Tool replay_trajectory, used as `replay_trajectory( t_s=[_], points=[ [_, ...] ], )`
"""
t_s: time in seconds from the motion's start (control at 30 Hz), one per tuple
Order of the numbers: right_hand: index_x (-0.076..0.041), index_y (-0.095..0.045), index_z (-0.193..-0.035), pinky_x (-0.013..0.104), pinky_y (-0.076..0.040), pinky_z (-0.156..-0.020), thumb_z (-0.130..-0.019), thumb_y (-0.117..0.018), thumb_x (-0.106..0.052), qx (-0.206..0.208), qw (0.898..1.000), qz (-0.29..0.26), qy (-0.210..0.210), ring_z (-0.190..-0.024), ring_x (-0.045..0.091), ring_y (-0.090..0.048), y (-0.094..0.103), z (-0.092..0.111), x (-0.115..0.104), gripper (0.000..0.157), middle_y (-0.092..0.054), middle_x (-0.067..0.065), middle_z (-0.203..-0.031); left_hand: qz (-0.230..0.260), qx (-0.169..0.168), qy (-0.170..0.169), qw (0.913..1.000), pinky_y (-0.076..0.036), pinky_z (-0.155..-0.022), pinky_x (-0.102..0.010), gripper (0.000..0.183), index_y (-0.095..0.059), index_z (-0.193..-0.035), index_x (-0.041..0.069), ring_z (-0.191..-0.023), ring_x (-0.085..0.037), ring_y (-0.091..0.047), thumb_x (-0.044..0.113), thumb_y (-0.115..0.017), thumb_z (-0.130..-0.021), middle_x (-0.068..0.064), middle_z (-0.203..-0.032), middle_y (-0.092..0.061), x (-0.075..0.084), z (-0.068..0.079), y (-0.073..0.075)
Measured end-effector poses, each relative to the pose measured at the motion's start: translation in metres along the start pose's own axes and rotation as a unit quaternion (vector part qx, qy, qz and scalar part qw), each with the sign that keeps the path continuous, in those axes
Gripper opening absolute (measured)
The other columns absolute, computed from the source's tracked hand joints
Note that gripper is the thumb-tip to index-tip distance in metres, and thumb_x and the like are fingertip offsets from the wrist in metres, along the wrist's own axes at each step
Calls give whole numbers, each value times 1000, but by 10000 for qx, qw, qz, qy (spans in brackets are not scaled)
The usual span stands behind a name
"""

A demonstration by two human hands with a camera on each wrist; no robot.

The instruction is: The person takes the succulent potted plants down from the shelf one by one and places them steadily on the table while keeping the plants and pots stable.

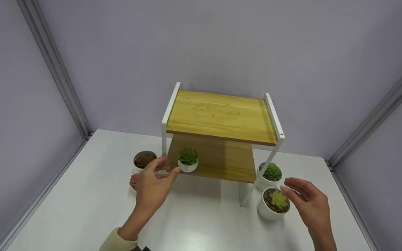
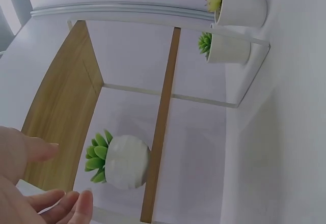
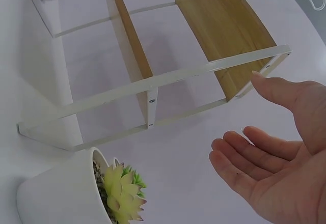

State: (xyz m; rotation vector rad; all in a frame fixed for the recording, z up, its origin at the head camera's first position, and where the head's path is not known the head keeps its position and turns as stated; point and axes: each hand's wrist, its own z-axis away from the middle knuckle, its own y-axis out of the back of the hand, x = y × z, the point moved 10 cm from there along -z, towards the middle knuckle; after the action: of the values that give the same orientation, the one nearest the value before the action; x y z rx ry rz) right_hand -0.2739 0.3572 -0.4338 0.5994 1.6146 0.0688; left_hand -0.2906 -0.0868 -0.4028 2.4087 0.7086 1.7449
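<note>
A small white pot with a green succulent (image 1: 188, 160) stands on the lower wooden shelf (image 1: 222, 167), near its left end. Just left of that pot is my left hand (image 1: 154, 184), thumb and fingers spread apart and holding nothing; the left wrist view shows a gap between them and the pot. On the right, my right hand (image 1: 311, 205) hovers beside a white pot with a yellow-green succulent (image 1: 274, 204), its fingers loosely bent around nothing. Behind that pot stands another white pot with a green succulent (image 1: 270, 174), by the rack's right leg.
A two-tier rack with a white frame (image 1: 274, 116) and a wooden top shelf (image 1: 218, 115) stands against the back wall. At its left, partly behind my left hand, are a pot with brown contents (image 1: 144, 159) and a reddish plant (image 1: 133, 182). The white table (image 1: 201, 223) bears everything.
</note>
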Motion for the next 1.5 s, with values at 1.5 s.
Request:
replay_trajectory(
  t_s=[1.5],
  points=[
    [-13,-69,-120,17,-53,-88,-86,-76,-34,-515,9961,-544,458,-103,5,-69,-38,-23,-30,41,-74,1,-114,-713,-225,678,9949,-42,-107,-57,79,-44,-139,-8,-130,-41,-50,29,-81,-81,-26,-135,-52,-8,-6,-53]
  ],
)
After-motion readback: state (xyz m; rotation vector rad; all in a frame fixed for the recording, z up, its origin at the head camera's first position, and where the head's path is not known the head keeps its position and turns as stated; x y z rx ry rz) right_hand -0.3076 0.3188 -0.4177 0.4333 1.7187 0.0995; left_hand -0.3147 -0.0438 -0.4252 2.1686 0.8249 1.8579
